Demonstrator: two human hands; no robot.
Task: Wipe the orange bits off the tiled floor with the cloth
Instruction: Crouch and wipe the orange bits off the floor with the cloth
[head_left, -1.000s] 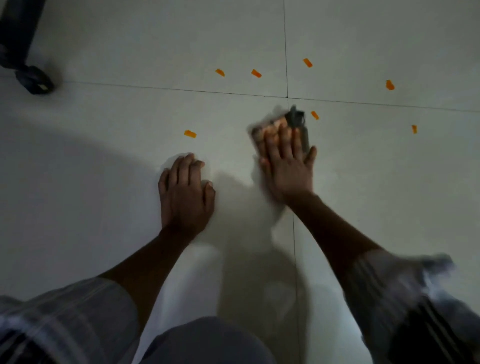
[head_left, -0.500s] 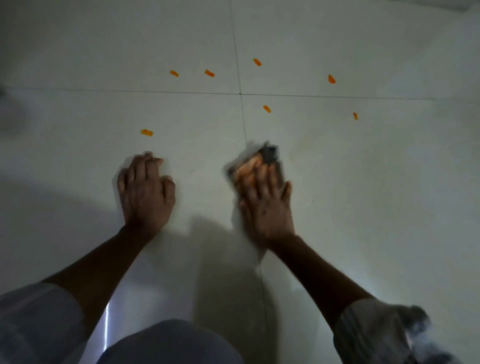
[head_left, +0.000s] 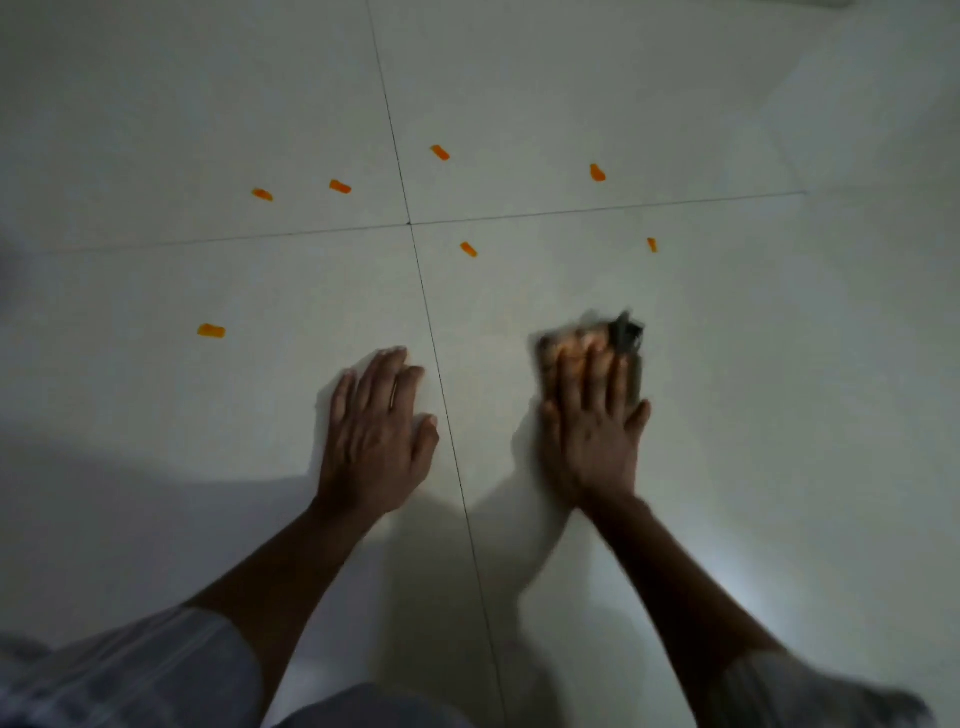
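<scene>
Head view showed the right hand (head_left: 592, 431) pressed flat, fingers straight, on a blurred cloth (head_left: 623, 338) on the floor (head_left: 779, 415); the cloth poked out past the fingertips. Left hand (head_left: 376, 436) lay flat and bare beside it, across a grout line (head_left: 447, 415). Seven orange bits (head_left: 468, 249) lay scattered beyond, none touching the cloth.

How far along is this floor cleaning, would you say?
Early on, it seems. Nothing visibly looks done: seven orange bits lie on the tiled floor, none in contact with the cloth. In hand: the right hand presses flat on the blurred cloth, apparently mid-wipe, while the left hand rests flat on the tile. Left: all the bits, the closest just ahead of the cloth, to its left.
</scene>
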